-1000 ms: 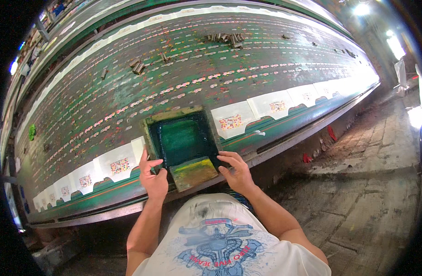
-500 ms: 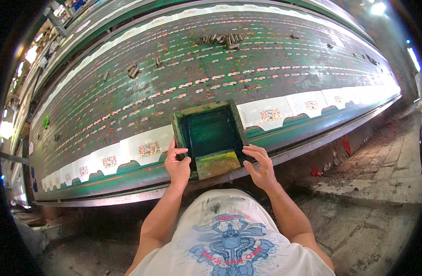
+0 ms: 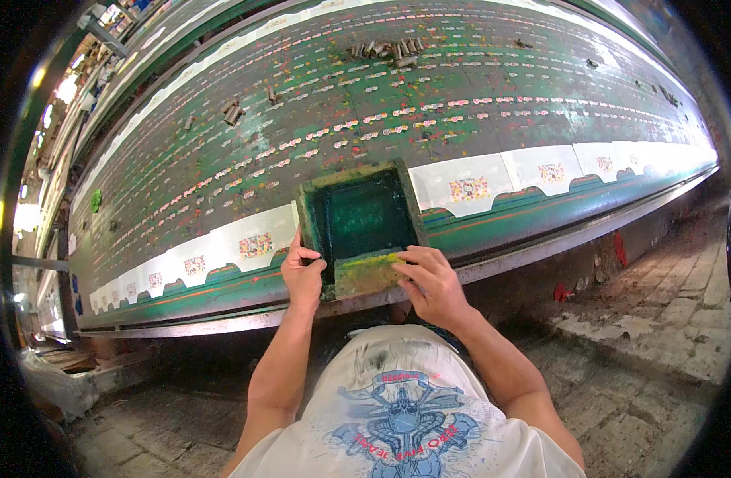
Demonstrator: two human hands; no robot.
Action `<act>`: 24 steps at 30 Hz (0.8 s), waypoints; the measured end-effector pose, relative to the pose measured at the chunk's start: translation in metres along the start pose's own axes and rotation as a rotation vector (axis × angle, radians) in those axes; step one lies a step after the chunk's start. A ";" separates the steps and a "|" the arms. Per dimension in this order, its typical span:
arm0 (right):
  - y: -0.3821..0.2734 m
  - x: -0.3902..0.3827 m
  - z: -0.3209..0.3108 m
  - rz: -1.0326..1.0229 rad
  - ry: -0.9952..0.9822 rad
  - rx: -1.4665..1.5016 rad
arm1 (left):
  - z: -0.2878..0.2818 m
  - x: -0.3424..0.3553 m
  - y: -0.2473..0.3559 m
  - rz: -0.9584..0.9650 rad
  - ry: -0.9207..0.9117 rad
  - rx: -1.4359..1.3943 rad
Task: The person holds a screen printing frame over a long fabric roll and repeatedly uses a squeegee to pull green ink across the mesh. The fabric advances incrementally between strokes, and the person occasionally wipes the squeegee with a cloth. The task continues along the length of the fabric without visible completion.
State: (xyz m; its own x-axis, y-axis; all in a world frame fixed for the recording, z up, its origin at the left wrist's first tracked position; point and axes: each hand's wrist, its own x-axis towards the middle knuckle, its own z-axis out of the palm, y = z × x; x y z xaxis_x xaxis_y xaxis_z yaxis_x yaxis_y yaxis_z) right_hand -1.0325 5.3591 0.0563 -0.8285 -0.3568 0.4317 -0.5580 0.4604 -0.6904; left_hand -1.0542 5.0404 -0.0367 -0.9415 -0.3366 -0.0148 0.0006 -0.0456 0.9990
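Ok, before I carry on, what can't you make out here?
All in the head view:
- What lies under the green-stained frame: the frame covers it.
- The right end of the yellow-stained board: the right hand covers it, so its grip is unclear.
- Details of the leftmost prints on the white sheets: too small.
- The sheets' far right end: washed out by glare.
- The person's legs: hidden mostly by the shirt.

A long workshop, and one huge desk [image 3: 453, 139] sweeps right across it!
Over on the left, light [image 3: 28, 217] blazes above a grey metal bar [image 3: 41, 262]; glare whitens the desk's far right end, a pale metal rail [image 3: 230, 323] edges the near side, and lower right spreads dusty, blocky floor [image 3: 668, 295].
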 end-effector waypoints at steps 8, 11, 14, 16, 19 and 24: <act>-0.018 0.028 0.026 -0.185 -0.302 -0.247 | 0.004 0.000 0.007 -0.001 0.001 0.044; -0.015 0.041 0.035 -0.199 -0.485 -0.369 | 0.001 0.000 0.006 0.004 -0.006 0.033; -0.018 0.068 0.027 -0.169 -0.640 -0.405 | -0.004 0.002 -0.007 0.034 -0.013 0.057; -0.010 0.098 0.016 -0.117 -0.778 -0.394 | -0.001 0.000 -0.004 -0.086 -0.012 -0.040; 0.011 0.137 0.020 -0.038 -0.796 -0.317 | 0.000 -0.001 -0.003 -0.088 0.011 -0.127; 0.045 0.193 0.042 -0.039 -0.633 -0.389 | -0.003 -0.001 -0.003 -0.075 -0.023 -0.198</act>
State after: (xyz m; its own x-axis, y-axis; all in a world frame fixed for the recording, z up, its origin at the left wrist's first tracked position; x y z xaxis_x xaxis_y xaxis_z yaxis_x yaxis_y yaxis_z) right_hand -1.2158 5.2767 0.0838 -0.6874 -0.7248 -0.0464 -0.6605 0.6504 -0.3750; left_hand -1.0523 5.0376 -0.0402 -0.9490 -0.3035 -0.0856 -0.0060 -0.2540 0.9672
